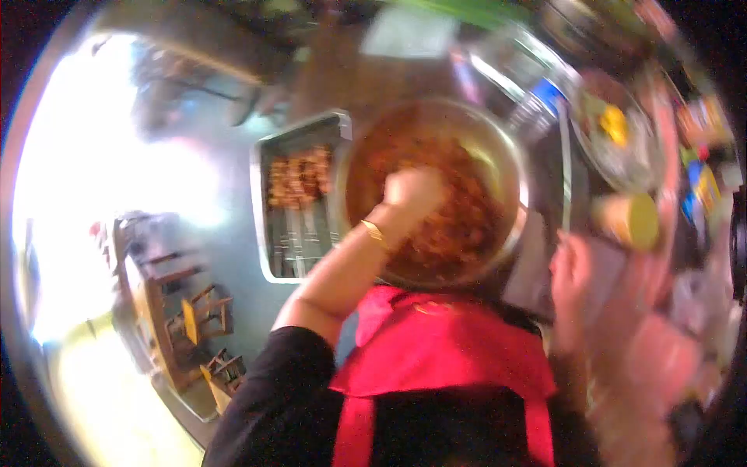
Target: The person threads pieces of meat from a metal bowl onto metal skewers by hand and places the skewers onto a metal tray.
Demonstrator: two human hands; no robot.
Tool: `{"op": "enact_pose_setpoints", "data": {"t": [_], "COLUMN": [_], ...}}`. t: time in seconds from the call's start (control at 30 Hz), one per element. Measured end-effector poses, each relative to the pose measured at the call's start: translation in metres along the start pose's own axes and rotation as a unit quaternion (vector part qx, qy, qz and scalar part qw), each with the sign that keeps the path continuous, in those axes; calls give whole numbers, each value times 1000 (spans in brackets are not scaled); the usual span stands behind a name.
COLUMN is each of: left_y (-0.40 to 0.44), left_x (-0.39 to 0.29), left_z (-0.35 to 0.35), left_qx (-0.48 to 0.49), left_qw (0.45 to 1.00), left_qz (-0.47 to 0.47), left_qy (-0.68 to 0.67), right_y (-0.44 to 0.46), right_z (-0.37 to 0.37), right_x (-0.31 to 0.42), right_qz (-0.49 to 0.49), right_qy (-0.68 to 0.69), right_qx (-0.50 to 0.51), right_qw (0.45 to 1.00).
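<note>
A large metal bowl (520, 175) holds a mass of reddish-brown marinated meat pieces (463, 226). My left hand (412, 191), with a gold bracelet at its wrist, reaches into the bowl over the meat. Its fingers look curled, but blur and the meat hide what is in them. To the right of the bowl, my right hand (571, 265) is closed around the lower end of a long thin skewer (566, 167), which points away from me. Left of the bowl, a metal tray (259, 210) carries several skewers of meat (299, 179), their bare metal ends toward me.
Beyond the right hand stand a yellow-topped tub (640, 221) and a dish with something yellow (614, 124) in it. A clear bottle with a blue label (546, 95) lies behind the bowl. Small wooden chairs (206, 315) are at lower left.
</note>
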State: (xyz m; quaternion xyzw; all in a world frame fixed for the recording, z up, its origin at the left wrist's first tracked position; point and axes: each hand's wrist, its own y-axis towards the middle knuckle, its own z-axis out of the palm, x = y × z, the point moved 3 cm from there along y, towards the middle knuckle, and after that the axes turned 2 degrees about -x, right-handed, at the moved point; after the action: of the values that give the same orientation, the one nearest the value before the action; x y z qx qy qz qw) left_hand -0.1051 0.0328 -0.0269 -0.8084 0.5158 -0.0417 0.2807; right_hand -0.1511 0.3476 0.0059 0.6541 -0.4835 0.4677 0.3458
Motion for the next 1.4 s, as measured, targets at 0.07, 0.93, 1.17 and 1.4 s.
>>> {"op": "enact_pose_setpoints", "data": {"t": [0.07, 0.93, 1.17, 1.4], "left_y": [-19, -82, -83, -75], "left_x": [-18, 8, 14, 23], "left_z": [-9, -19, -28, -25], "left_qx": [2, -96, -150, -155], "left_qw": [996, 260, 297, 272], "left_qz": [40, -28, -6, 33], "left_qy": [82, -960, -943, -949], "right_y": [-6, -64, -67, -68], "right_z": [-2, 46, 53, 55], "right_x": [-19, 95, 93, 72], "right_qz": [23, 73, -59, 60], "right_qy": [-20, -108, -29, 3], "right_qx": [5, 377, 341, 358], "right_qw": [1000, 917, 938, 932]}}
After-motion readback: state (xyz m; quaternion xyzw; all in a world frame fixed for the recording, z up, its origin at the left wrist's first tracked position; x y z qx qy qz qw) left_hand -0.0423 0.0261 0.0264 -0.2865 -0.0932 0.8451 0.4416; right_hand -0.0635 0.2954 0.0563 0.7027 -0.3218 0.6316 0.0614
